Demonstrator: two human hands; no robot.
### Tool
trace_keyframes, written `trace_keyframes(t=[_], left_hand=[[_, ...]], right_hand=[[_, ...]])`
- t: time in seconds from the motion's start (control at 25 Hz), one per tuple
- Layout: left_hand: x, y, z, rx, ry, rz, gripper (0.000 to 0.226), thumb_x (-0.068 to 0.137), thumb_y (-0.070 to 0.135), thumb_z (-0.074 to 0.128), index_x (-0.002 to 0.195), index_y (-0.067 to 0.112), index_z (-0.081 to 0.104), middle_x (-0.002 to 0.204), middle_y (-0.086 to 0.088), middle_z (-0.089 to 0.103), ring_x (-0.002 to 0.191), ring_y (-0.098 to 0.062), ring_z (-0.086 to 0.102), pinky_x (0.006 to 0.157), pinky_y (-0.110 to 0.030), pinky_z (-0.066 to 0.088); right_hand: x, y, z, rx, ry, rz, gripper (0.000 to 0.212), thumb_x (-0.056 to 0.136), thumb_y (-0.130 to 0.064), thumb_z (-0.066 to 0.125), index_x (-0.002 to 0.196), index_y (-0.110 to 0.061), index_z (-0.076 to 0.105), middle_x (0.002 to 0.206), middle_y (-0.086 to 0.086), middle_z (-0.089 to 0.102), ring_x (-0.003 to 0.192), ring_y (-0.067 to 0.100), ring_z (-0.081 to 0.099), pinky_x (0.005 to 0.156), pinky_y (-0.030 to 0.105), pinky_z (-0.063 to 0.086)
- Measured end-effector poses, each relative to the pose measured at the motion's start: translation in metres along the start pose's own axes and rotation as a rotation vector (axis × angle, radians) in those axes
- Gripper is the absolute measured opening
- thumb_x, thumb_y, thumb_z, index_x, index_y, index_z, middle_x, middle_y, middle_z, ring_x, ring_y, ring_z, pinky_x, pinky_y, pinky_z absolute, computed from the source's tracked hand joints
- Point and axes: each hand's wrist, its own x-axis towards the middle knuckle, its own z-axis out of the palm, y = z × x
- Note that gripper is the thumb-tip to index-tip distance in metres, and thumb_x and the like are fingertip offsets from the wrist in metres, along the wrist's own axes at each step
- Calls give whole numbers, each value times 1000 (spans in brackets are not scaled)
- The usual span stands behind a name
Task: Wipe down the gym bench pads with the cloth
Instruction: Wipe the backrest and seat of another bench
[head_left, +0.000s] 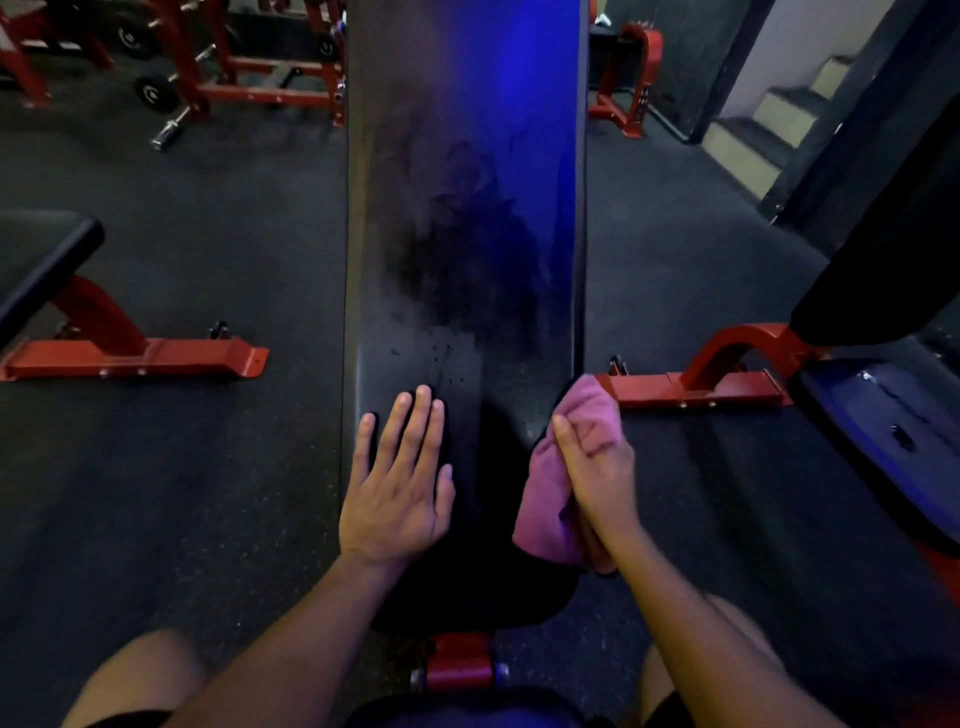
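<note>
A: We see the pink cloth bunched at the right edge of the long black bench pad, near its close end, partly draped over the side.

B: And we see the right hand gripping it, fingers curled round the fabric, with the cloth's tail hanging below the palm.

A: Our left hand lies flat on the same pad, just beside the left edge, fingers straight and slightly spread, holding nothing. The two hands are apart, with a strip of bare pad between them.

B: We notice a dark smeared patch and a few small specks on the pad's middle, and a blue sheen along its right half.

A: Below the pad's near end we make out a red frame piece, and the person's bare knees at either side of it.

B: Further out, we see a second black bench on a red base to the left, another red base to the right, red racks with weight plates far left, and steps at top right, all on dark rubber floor.
</note>
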Motion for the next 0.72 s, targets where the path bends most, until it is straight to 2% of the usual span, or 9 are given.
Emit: trace_keyframes(t=[0.08, 0.12, 0.2, 0.28, 0.4, 0.56, 0.64, 0.72], left_hand=[[-1, 1, 0, -1, -17, 4, 71, 100, 38, 39, 163, 8, 26, 173, -8, 19, 160, -25, 17, 127, -56, 20], [-1, 1, -1, 2, -21, 3, 71, 100, 38, 39, 163, 8, 26, 173, -8, 19, 160, -25, 17, 127, -56, 20], [-2, 0, 0, 3, -22, 4, 72, 99, 38, 38, 163, 8, 26, 173, -8, 18, 160, -25, 17, 127, -57, 21], [-1, 0, 1, 10, -19, 14, 72, 99, 38, 39, 163, 8, 27, 173, -9, 19, 160, -25, 18, 126, -57, 22], [-1, -2, 1, 0, -16, 15, 71, 99, 38, 40, 163, 8, 28, 172, -8, 21, 159, -25, 20, 125, -57, 23], [0, -1, 0, -15, -2, 13, 71, 98, 38, 42, 162, 9, 31, 172, -7, 22, 159, -25, 21, 125, -56, 24], [0, -2, -1, -22, -7, 15, 71, 99, 39, 42, 162, 9, 30, 172, -7, 22, 159, -24, 21, 126, -55, 23], [0, -2, -2, -32, -13, 16, 71, 99, 39, 44, 162, 10, 31, 172, -6, 22, 159, -23, 20, 127, -54, 22]], right_hand=[[-7, 6, 0, 65, -27, -32, 35, 90, -53, 69, 92, -18, 70, 92, -12, 70, 85, 5, 67, 82, 43, 58], [4, 2, 1, 82, -42, -54, 22, 93, -41, 71, 93, -19, 69, 95, -16, 69, 88, 0, 65, 86, 37, 55], [42, -22, 2, 79, -21, -116, 14, 97, -32, 68, 101, -19, 67, 99, -21, 65, 89, -3, 61, 88, 23, 48], [89, -54, 6, 71, 33, -113, 22, 98, -34, 67, 108, -14, 65, 93, -22, 62, 89, 1, 59, 82, 19, 43], [123, -79, 10, 70, 47, -41, 29, 98, -41, 67, 115, -17, 67, 91, -17, 62, 94, 11, 63, 87, 25, 47], [76, -42, 2, -16, 3, -89, 50, 90, -60, 63, 114, -16, 65, 98, -8, 65, 93, 16, 65, 85, 32, 52], [37, -13, -4, -25, -53, -96, 62, 85, -71, 58, 113, -16, 66, 104, -9, 65, 97, 15, 66, 88, 33, 53], [12, 0, -11, -38, -141, -87, 65, 85, -75, 58, 113, -17, 62, 107, -13, 65, 97, 14, 67, 89, 42, 56]])
